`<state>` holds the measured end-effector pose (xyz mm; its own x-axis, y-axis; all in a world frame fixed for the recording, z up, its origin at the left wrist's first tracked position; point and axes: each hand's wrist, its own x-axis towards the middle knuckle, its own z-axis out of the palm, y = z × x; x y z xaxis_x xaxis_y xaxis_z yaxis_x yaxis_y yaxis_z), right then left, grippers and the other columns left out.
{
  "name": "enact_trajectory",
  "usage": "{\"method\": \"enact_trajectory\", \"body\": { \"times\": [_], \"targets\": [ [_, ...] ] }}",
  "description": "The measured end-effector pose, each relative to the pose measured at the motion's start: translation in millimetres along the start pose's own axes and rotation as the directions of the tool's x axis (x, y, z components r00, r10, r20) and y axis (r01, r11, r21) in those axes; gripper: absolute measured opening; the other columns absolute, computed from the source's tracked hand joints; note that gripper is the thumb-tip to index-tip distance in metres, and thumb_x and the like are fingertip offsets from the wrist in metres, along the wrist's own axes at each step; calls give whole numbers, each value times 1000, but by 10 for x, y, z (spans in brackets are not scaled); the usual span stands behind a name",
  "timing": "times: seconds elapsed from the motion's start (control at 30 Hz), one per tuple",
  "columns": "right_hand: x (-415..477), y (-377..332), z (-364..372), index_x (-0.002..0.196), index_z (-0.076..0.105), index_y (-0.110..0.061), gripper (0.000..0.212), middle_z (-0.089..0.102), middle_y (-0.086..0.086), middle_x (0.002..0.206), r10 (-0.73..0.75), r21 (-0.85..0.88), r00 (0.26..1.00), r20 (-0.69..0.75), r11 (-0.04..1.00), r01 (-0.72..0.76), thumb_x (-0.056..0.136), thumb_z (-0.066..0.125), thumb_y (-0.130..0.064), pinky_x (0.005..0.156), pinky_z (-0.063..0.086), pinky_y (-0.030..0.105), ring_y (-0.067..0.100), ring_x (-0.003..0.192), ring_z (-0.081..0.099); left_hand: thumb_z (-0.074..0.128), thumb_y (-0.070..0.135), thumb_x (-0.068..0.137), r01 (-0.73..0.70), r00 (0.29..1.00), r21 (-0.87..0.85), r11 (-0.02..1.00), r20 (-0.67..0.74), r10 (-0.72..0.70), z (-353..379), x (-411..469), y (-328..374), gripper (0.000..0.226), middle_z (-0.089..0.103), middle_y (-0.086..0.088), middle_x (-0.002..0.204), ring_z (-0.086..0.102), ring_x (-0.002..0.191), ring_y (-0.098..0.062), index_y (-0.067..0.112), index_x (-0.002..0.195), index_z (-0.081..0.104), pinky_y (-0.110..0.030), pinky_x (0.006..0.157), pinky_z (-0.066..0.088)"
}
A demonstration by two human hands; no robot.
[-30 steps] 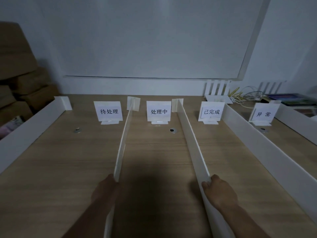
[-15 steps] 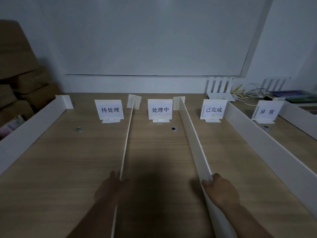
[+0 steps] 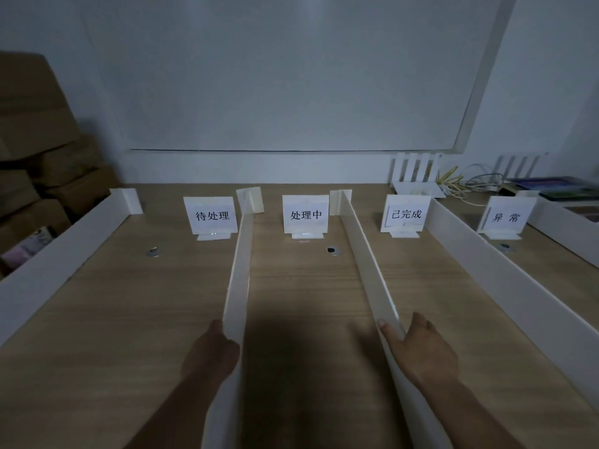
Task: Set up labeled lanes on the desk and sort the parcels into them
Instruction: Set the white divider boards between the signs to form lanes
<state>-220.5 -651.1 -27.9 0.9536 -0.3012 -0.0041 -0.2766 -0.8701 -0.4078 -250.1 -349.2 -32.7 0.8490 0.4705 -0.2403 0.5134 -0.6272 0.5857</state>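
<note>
Counter (image 3: 136,319): light brown, fine wood grain.
Lane dividers (image 3: 363,254): plain white.
Label cards (image 3: 212,215): white, with black printed characters.
Grommets (image 3: 153,252): silver rims, dark centres.
Cardboard boxes (image 3: 48,157): plain brown.
Wall board (image 3: 291,76): pale grey with a white frame.
Picket rack (image 3: 415,170): white.
Cables (image 3: 450,179): yellow and white.

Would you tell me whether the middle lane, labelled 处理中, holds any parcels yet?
Empty: between the left divider and right divider only the 处理中 sign, a metal grommet and bare desk show.
</note>
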Motion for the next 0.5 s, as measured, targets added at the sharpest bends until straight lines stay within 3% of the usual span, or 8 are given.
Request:
{"method": "enact_trajectory", "body": {
  "times": [0.1,0.27,0.37,0.5],
  "targets": [
    [-17,-111,-22,143,32,-8,78,48,12,136,-22,10,998,-61,1000,23,89,39,-64,93,44,37,29,123,49,48,9,86,-3,1000,-86,996,-11,2,-52,11,42,51,55,-13,126,54,110,-32,14,136,41,-31,83,41],
    [-122,-433,51,144,31,-9,74,48,12,137,-95,13,989,-110,995,97,91,41,-59,92,46,36,28,122,51,45,4,85,3,1000,-167,986,8,-1,-144,73,94,59,50,-14,135,49,119,-32,13,142,37,-32,90,40],
    [-222,-676,134,144,32,-12,62,44,8,142,-175,12,984,-14,984,175,97,37,-52,100,39,32,23,128,45,46,2,83,19,999,-204,979,32,-13,-215,185,56,57,53,-14,131,51,116,-32,11,139,41,-32,86,42],
    [-424,-987,407,129,52,-12,46,53,8,135,-236,91,940,245,971,220,100,35,-44,99,36,26,22,127,48,49,-4,82,13,996,-274,962,83,10,-317,271,32,53,58,-16,119,55,96,-27,6,133,47,-28,71,42]
  ]
}}
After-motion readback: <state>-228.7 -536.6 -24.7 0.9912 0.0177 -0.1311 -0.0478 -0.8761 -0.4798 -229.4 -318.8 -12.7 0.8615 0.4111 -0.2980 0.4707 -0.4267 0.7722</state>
